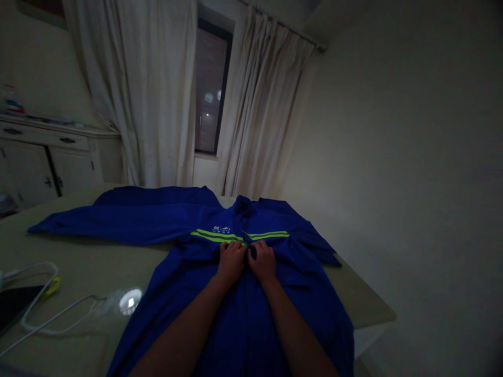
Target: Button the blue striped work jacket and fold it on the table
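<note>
A blue work jacket (165, 220) with yellow-green stripes across the chest lies spread flat on the table (94, 262), one sleeve stretched out to the left. My left hand (231, 261) and my right hand (262, 262) rest side by side on the jacket's front opening, just below the stripes. Both have their fingers curled and pinch the cloth along the front edge.
A white cable (43, 309) loops over the table's left part beside a small round white object (130, 301) and a dark flat thing (15, 306). A white cabinet (51, 157) stands at the far left. Curtains (157, 94) and a dark window (210, 89) are behind.
</note>
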{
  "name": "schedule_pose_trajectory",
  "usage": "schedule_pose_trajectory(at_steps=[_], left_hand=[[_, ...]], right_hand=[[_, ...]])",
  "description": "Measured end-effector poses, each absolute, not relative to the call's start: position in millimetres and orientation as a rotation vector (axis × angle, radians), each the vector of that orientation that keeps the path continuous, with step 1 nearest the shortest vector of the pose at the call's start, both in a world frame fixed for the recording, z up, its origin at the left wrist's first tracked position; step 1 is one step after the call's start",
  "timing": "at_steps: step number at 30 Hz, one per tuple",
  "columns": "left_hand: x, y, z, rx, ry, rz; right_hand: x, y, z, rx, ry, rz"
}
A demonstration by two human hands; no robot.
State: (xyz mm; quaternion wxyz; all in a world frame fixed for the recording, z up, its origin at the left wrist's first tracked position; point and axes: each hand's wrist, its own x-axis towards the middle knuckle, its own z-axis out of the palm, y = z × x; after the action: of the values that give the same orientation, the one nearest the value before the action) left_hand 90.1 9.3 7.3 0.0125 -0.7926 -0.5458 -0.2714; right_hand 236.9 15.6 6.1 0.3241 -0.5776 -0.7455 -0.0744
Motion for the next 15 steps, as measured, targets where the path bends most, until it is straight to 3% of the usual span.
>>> schedule_pose_trajectory(at_steps=[15], left_hand=[[89.7,7.3,14.6,-2.535,-1.594,-0.741]], right_hand=[[228.9,15.8,7.0,-1.793,-1.896,-0.254]])
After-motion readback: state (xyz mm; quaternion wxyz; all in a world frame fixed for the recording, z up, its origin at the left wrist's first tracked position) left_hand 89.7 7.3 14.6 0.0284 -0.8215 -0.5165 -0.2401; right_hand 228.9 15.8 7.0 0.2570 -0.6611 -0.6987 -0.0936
